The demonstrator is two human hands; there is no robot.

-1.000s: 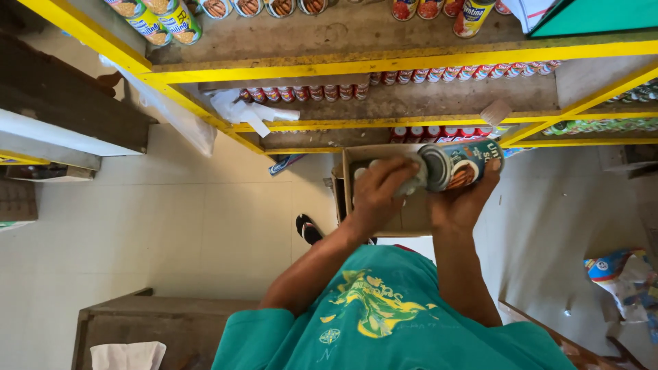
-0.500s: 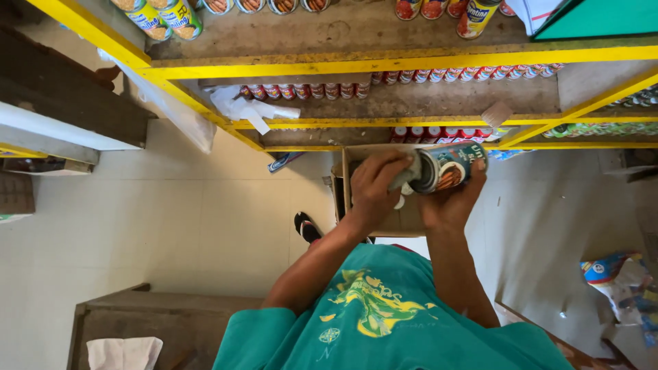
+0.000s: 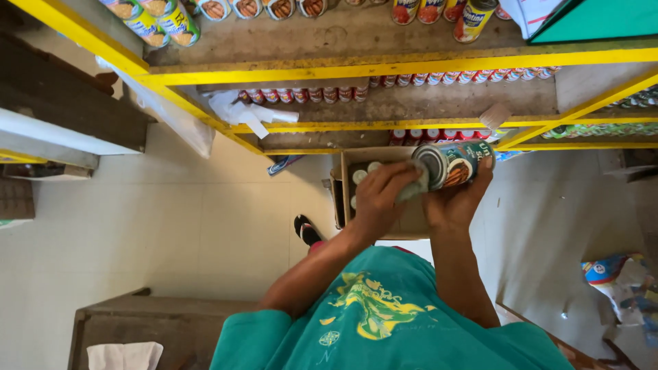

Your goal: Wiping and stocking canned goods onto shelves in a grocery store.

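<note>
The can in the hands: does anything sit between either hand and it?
Yes, on one side. A grey cloth lies between the left hand and the can's end. The right hand grips the can bare, nothing between.

The pale tiled floor [image 3: 171,226] in the left and centre of the frame is open. Above, the yellow metal shelf frame [image 3: 384,67] with rows of tins blocks the way. The open brown cardboard box [image 3: 356,161] stands just under both hands. A wooden crate [image 3: 157,318] closes the lower left.
</note>
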